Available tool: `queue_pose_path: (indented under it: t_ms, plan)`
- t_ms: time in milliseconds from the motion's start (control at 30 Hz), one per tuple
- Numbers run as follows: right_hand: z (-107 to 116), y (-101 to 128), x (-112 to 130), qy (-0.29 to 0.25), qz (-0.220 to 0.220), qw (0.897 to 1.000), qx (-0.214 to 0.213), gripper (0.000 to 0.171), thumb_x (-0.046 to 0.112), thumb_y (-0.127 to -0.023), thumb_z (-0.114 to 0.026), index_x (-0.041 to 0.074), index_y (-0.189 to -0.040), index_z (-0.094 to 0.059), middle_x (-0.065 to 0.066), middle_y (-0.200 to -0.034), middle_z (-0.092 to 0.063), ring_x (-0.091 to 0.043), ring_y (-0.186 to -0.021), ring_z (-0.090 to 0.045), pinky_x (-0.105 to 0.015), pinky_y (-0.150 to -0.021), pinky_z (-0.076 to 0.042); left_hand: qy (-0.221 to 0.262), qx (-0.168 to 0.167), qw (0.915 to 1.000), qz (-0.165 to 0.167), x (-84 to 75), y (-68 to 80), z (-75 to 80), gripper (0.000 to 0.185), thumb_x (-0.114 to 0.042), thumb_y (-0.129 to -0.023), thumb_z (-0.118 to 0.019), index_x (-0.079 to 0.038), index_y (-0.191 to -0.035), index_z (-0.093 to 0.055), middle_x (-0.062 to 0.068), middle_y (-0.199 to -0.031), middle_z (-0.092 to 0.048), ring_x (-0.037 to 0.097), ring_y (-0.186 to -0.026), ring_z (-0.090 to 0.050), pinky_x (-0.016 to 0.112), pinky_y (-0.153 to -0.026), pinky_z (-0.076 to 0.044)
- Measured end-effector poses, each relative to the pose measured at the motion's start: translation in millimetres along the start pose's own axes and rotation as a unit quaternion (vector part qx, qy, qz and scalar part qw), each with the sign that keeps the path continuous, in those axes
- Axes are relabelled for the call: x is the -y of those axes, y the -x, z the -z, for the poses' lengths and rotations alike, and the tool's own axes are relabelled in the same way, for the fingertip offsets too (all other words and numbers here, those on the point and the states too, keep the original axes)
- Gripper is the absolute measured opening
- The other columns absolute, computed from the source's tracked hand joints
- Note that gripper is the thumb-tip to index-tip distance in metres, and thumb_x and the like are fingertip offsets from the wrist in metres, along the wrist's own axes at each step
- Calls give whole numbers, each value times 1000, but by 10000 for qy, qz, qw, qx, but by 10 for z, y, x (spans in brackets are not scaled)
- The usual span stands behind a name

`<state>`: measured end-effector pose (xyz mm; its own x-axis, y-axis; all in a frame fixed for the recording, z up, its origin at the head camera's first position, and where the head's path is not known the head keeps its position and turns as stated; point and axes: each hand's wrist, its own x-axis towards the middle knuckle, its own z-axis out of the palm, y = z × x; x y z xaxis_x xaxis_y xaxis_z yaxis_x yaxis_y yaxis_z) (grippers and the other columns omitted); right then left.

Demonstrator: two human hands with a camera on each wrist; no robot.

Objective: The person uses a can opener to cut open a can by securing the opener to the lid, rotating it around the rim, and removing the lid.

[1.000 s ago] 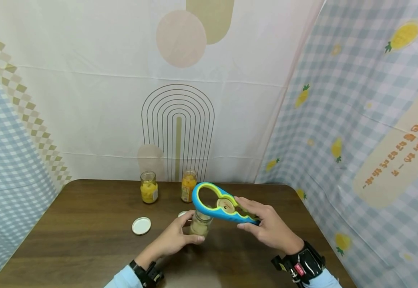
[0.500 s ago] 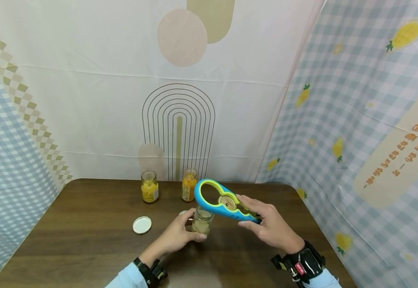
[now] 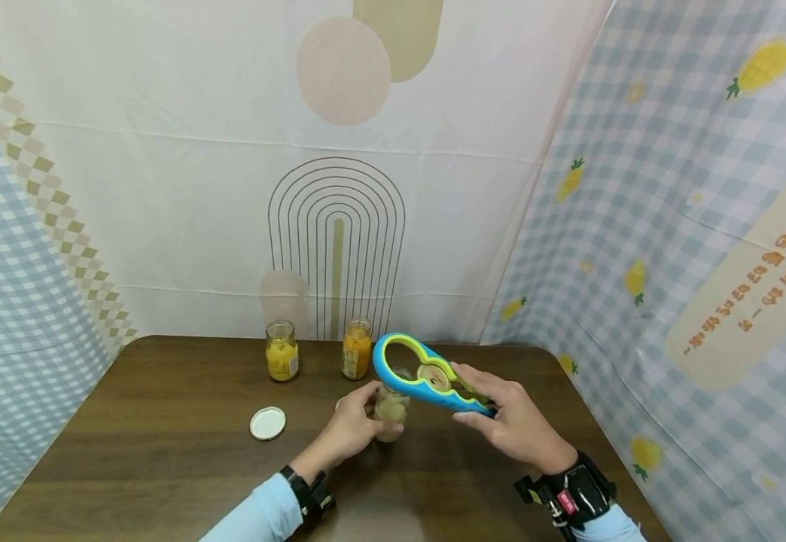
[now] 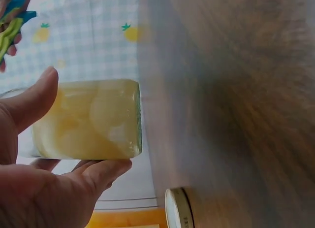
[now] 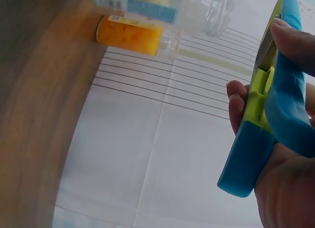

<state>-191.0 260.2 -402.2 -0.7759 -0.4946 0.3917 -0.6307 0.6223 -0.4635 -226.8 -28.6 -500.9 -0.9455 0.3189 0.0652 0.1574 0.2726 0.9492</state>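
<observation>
Right now your left hand (image 3: 352, 430) is wrapping a small glass jar (image 3: 391, 407) of pale fruit, thumb on one side and fingers curling round the other, as the left wrist view shows with the jar (image 4: 88, 118) lying between thumb and fingers (image 4: 101, 171). You are keeping the jar near the middle of the brown table (image 3: 162, 452), its mouth uncovered; whether its base is touching the wood is not clear. Your right hand (image 3: 511, 421) is gripping the narrow end of a blue and green jar opener (image 3: 423, 374), fingers (image 5: 236, 107) curling round the handle and the thumb pressing on top, and you are holding its large ring just above and behind the jar's mouth. A metal lid is sitting caught in one of the opener's smaller holes. Behind, two open jars of yellow fruit (image 3: 281, 351) and orange fruit (image 3: 355, 348) are standing near the backdrop, well apart from a white lid (image 3: 267, 423) lying flat to your left.
</observation>
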Motion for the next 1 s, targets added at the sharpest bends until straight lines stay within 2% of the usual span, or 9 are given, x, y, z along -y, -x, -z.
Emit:
queue_pose_path:
  t_ms: [133, 300, 400, 600, 700, 833, 900, 1000]
  plan:
    - [2, -2, 5, 13, 21, 10000, -27, 74, 21, -93, -85, 17, -159, -51, -15, -158, -58, -32, -142, -61, -54, -106, -58, 30, -78, 10000, 4, 11, -79, -64, 45, -17, -87, -90, -18, -125, -65, 5, -124, -71, 30, -127, -69, 50, -102, -59]
    - [10, -10, 2, 24, 36, 10000, -66, 74, 20, -92, -85, 15, -159, -52, -15, -157, -59, -33, -143, -60, -56, -106, -57, -91, -42, 9999, -127, 76, -204, -129, 55, -16, -88, -89, -20, -137, -65, 8, -133, -72, 30, -125, -69, 50, -102, -59]
    - [14, -8, 1, 52, 41, 10000, -66, 74, 20, -93, -85, 14, -159, -52, -16, -157, -59, -34, -143, -60, -56, -106, -57, -335, 59, 9993, -171, 115, -278, -164, 56, -17, -89, -89, -18, -138, -64, 9, -133, -72, 30, -122, -70, 49, -98, -60]
    - [35, -30, 16, 35, 43, 9999, -86, 74, 21, -93, -85, 17, -159, -51, -12, -158, -59, -32, -144, -60, -53, -106, -58, -738, 98, 9972, 76, 56, -445, -203, 55, -21, -88, -90, -12, -135, -64, 12, -131, -72, 31, -120, -69, 52, -99, -58]
    - [44, -41, 30, 12, 10, 10000, -99, 74, 20, -93, -85, 16, -159, -52, -13, -158, -59, -32, -144, -59, -52, -106, -58, -851, 89, 9960, 246, 3, -552, -221, 69, -21, -86, -92, -6, -145, -58, 18, -137, -70, 36, -125, -67, 56, -104, -56]
    - [36, -48, 52, -12, -25, 10000, -67, 73, 21, -94, -84, 17, -159, -52, -13, -158, -58, -32, -143, -60, -52, -105, -59, -865, 125, 9954, 385, -28, -676, -247, 88, -18, -87, -91, -1, -159, -43, 25, -148, -62, 40, -132, -63, 60, -111, -52]
    - [26, -47, 61, -20, -18, 10000, -56, 73, 21, -94, -84, 16, -159, -52, -12, -158, -58, -32, -143, -60, -52, -106, -58, -761, 175, 9964, 315, -28, -721, -258, 82, -16, -87, -90, -1, -155, -46, 25, -145, -62, 37, -128, -64, 59, -109, -53]
    - [12, -44, 73, -49, 10, 10000, -57, 72, 20, -94, -84, 14, -159, -52, -12, -158, -58, -32, -143, -60, -51, -106, -58, -665, 225, 9975, -15, -20, -782, -264, 64, -14, -88, -88, -1, -140, -54, 20, -132, -66, 30, -116, -65, 52, -103, -55]
